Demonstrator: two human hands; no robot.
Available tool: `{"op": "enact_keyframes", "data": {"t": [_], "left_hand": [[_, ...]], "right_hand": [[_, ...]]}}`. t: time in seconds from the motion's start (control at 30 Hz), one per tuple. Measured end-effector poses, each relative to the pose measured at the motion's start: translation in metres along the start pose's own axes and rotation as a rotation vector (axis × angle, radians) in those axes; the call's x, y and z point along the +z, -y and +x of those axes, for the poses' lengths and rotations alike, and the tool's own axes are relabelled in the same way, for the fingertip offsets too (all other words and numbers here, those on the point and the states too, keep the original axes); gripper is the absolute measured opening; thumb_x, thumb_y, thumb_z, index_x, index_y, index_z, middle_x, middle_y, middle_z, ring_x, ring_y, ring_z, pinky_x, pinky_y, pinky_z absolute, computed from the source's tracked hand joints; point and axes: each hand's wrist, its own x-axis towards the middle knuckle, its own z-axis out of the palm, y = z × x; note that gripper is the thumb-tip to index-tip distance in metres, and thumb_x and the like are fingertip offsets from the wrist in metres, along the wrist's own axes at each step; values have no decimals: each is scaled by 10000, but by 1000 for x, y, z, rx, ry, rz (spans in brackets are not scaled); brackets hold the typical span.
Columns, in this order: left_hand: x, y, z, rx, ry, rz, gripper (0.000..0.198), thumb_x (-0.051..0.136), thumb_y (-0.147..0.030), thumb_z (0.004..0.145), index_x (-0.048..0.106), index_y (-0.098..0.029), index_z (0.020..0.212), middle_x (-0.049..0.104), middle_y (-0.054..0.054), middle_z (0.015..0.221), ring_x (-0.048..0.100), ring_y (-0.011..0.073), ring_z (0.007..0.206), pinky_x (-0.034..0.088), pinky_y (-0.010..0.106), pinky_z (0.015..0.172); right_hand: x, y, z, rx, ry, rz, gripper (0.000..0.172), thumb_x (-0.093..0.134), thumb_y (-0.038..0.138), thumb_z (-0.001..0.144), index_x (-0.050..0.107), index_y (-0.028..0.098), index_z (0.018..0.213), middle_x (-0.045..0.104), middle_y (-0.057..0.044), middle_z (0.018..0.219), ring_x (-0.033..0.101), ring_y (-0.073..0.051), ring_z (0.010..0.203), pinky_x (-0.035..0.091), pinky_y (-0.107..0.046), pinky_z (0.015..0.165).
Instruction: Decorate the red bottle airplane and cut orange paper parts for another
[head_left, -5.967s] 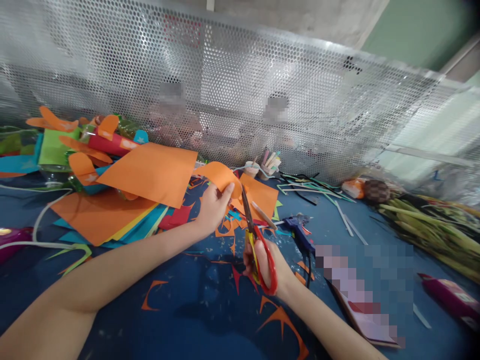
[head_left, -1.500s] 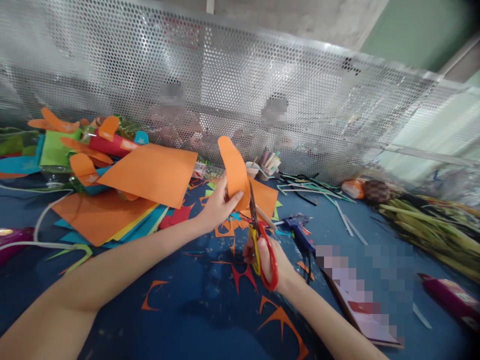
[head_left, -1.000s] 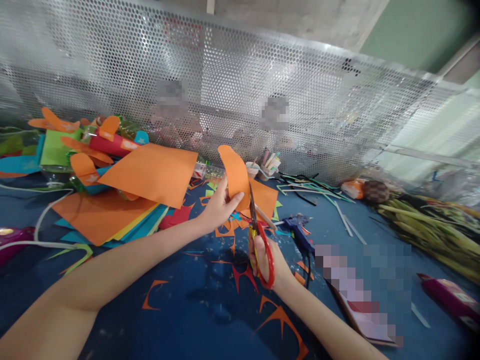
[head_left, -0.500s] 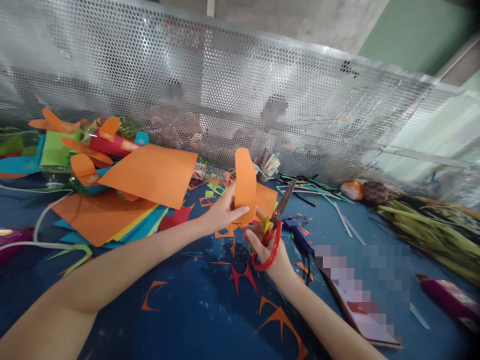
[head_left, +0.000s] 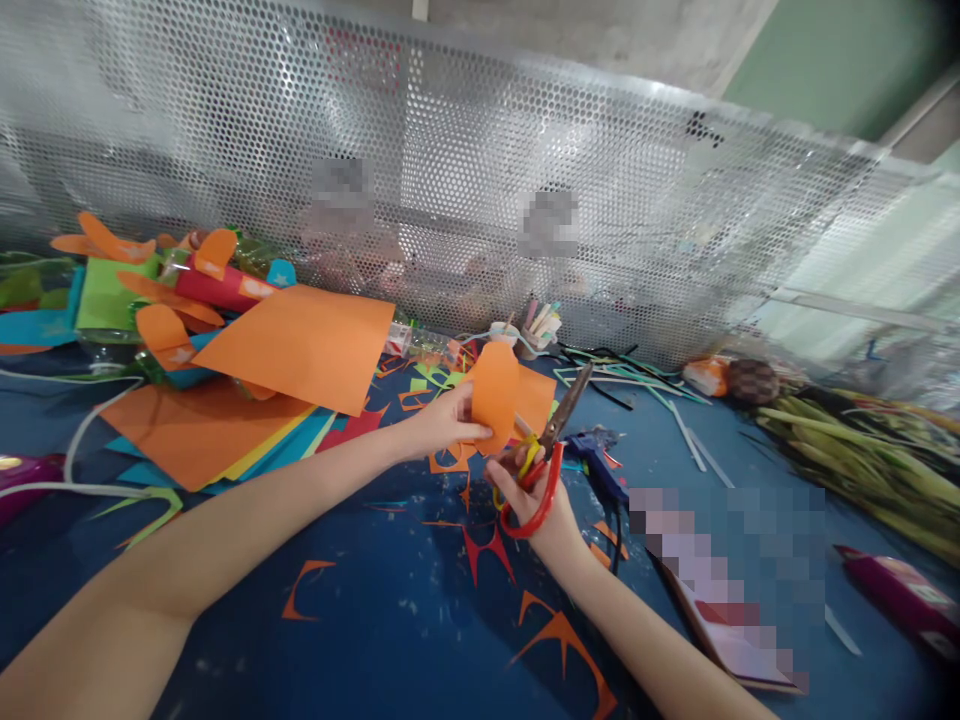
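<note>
Scissors (head_left: 553, 428) have left the orange strip (head_left: 494, 397); it curls lower.

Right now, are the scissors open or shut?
Shut, it seems: the scissors in the right hand show their blades lying together as one narrow shape.

We see an orange strip (head_left: 493, 397) of smooth, matt paper — and scissors (head_left: 551, 432) with metal blades (head_left: 568, 402) and glossy plastic handles (head_left: 555, 480). To us, the holed screen (head_left: 465, 150) looks like shiny metal — the blue tabletop (head_left: 360, 620) smooth, faintly glossy.
</note>
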Motion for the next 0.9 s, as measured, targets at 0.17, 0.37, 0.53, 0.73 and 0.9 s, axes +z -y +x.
{"op": "enact_keyframes", "data": {"t": [0.17, 0.37, 0.53, 0.73, 0.9], "left_hand": [[5, -3, -1, 1, 13, -26, 698, 715, -64, 633, 430, -208, 1253, 585, 120, 1220, 631, 223, 1020, 502, 351, 869], [4, -10, -6, -41, 203, -12, 799, 737, -104, 651, 369, -258, 1343, 559, 112, 1279, 612, 241, 1064, 516, 354, 839], [5, -18, -4, -108, -6, -20, 398, 625, -378, 818, 604, -195, 1171, 675, 98, 1080, 651, 234, 954, 522, 353, 798], [2, -22, 1, -66, -325, -62, 356, 651, -383, 791, 647, -153, 1062, 704, 86, 941, 665, 214, 833, 527, 344, 743], [5, -27, -1, -134, -338, -83, 281, 673, -386, 771, 636, -151, 920, 685, 58, 750, 629, 167, 597, 516, 306, 587]], "right_hand": [[-3, 4, 0, -34, -43, -84, 310, 662, 438, 722, 481, 214, 835, 593, -42, 797, 623, -216, 794, 523, -369, 773], [-6, -3, 3, -30, -63, 3, 304, 631, 438, 752, 442, 229, 868, 556, -25, 829, 607, -182, 735, 535, -349, 721], [-5, -6, 3, -19, -25, 30, 347, 655, 451, 725, 383, 237, 749, 516, 21, 710, 563, -145, 597, 516, -306, 585], [-1, -4, -4, 105, 176, 49, 383, 564, 604, 764, 496, 229, 730, 627, -44, 709, 647, -208, 687, 543, -349, 693], [1, -1, -7, 261, 240, 382, 541, 382, 751, 774, 503, 225, 737, 676, -80, 745, 686, -244, 734, 549, -388, 718]]}}
